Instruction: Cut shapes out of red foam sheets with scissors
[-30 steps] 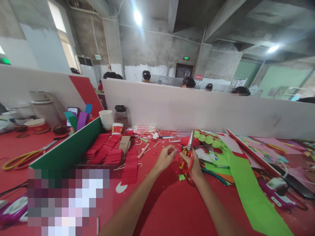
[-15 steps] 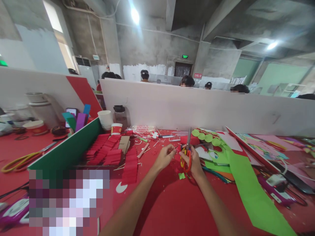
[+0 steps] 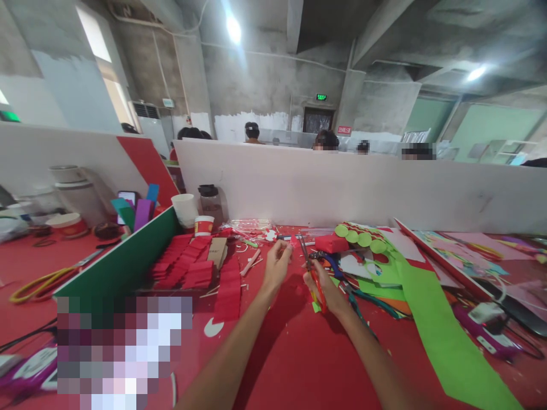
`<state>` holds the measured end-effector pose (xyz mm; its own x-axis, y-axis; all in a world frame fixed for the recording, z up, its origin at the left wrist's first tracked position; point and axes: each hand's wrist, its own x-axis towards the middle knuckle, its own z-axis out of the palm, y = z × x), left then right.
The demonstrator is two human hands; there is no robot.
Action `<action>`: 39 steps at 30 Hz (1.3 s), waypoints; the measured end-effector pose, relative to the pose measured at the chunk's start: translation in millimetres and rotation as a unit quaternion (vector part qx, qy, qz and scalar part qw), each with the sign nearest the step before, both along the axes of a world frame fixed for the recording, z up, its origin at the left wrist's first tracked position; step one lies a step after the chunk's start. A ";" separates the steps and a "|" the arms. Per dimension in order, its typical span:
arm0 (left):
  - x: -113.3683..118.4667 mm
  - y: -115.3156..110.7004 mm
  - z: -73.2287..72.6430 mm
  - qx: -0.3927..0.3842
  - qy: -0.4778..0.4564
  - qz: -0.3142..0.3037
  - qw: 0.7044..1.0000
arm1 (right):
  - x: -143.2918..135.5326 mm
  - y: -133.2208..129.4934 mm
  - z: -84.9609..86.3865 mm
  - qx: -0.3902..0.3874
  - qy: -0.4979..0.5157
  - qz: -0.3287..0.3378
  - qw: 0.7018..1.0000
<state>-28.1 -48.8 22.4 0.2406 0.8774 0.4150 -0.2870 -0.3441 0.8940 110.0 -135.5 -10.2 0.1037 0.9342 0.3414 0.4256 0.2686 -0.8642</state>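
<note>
My right hand (image 3: 318,279) is closed round the orange and yellow handles of a pair of scissors (image 3: 314,276), whose blades point up and away from me, slightly parted. To its left, my left hand (image 3: 278,261) is raised with its fingertips pinched together; what they hold is too small to make out. Red paper scraps lie on the red table (image 3: 290,353) around the hands. A small green scrap (image 3: 317,307) lies just below the scissors. Beyond the right hand sits a red paper bundle (image 3: 331,244).
Stacked red paper strips (image 3: 183,262) and a paper cup (image 3: 204,225) stand left, beside a green divider (image 3: 123,256). Long green paper (image 3: 448,330) and pliers-like tools lie right. A white partition (image 3: 342,188) crosses behind, with people's heads beyond it.
My left hand has moved up and left, away from the scissors. My right hand has shifted left, and the scissors now tilt left, uncovering the tools with dark blue handles.
</note>
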 end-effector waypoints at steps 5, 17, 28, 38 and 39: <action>0.9 -1.4 1.6 -0.001 0.001 0.012 1.000 | -2.6 -0.3 -1.1 0.003 -0.034 0.008 0.999; -1.6 4.8 0.2 -0.031 -0.009 0.032 0.999 | -3.7 -3.1 0.1 -0.008 -0.031 0.037 0.999; 1.1 -3.8 3.6 0.011 0.042 -0.025 0.999 | -6.6 -7.4 7.4 -0.037 0.035 0.029 0.998; 0.5 -0.9 1.1 -0.001 0.041 -0.050 0.998 | -7.5 -9.8 9.3 -0.036 0.054 0.038 0.997; 0.5 -0.7 0.9 0.000 0.040 -0.052 0.998 | -7.8 -10.0 9.8 -0.036 0.056 0.037 0.997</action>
<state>-27.5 -49.4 23.4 0.3625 0.8464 0.3902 -0.2478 -0.3161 0.9158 102.1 -145.5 -0.5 0.0679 0.9622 0.2636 0.3069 0.2312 -0.9232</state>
